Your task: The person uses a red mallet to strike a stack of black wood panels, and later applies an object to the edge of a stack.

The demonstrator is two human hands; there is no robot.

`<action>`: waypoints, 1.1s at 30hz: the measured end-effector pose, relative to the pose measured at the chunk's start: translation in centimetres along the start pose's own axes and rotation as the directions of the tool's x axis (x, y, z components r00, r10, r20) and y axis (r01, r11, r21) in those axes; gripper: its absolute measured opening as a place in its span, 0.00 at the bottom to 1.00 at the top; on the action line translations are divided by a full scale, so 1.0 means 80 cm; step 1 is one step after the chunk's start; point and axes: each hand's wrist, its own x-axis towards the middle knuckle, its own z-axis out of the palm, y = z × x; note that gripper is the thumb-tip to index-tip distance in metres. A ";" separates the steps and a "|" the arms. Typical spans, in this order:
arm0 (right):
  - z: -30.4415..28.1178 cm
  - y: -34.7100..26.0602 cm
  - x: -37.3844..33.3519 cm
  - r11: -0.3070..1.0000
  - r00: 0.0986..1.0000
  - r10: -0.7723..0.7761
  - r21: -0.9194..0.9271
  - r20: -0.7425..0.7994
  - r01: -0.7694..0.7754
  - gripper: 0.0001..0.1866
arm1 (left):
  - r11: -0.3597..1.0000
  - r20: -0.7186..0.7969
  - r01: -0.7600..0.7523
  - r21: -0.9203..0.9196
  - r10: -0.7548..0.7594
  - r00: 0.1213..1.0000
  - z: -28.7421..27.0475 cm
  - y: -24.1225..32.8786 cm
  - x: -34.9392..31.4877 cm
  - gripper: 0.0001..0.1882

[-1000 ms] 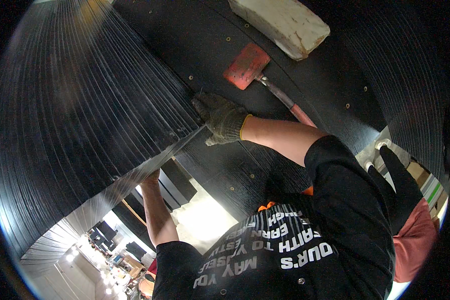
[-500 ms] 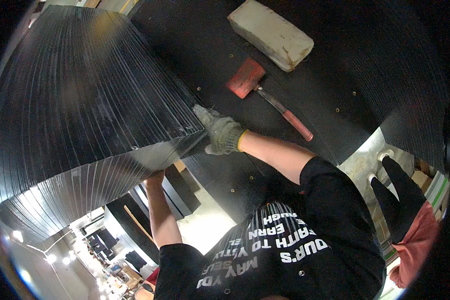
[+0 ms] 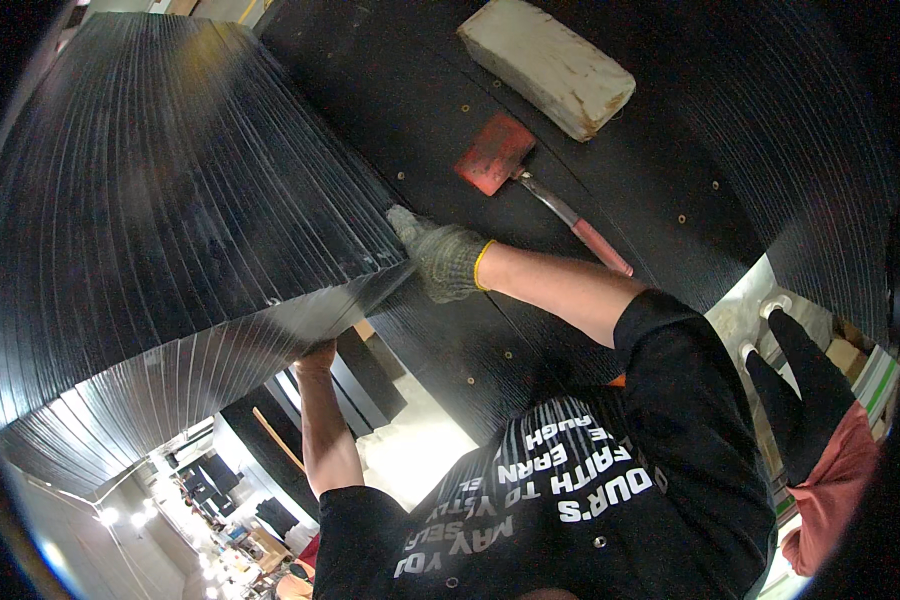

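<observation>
A large black panel (image 3: 190, 190) with a ribbed, wood-grain-like surface fills the left side, tilted above the dark surface. My right hand (image 3: 445, 260), in a grey knit glove with a yellow cuff, grips the panel's near right corner, with the tip of a gloved digit on its upper face. My left hand (image 3: 315, 355) reaches up under the panel's near edge; its fingers are hidden there. Beyond my right forearm lies a mallet (image 3: 495, 153) with a worn red head and red grip. Past it rests a scuffed, pale rectangular block (image 3: 548, 68).
Under the mallet and block spreads a black board surface (image 3: 630, 190) dotted with small brass-coloured fittings. At the right stands another person, seen by dark-clad legs (image 3: 805, 400) and a reddish garment (image 3: 835, 480). Lights and cluttered shelving (image 3: 215, 510) show at the lower left.
The gloved right hand's lower fingers have drawn in closer to the panel's corner. The panel has hardly moved. The mallet and block sit slightly farther right in the picture, as the view shifts.
</observation>
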 end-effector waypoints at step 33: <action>-0.003 0.055 -0.095 0.599 0.987 0.109 0.800 -0.117 0.029 0.53 | 0.842 -0.174 -0.189 0.505 0.314 0.934 0.148 -0.040 -0.070 0.25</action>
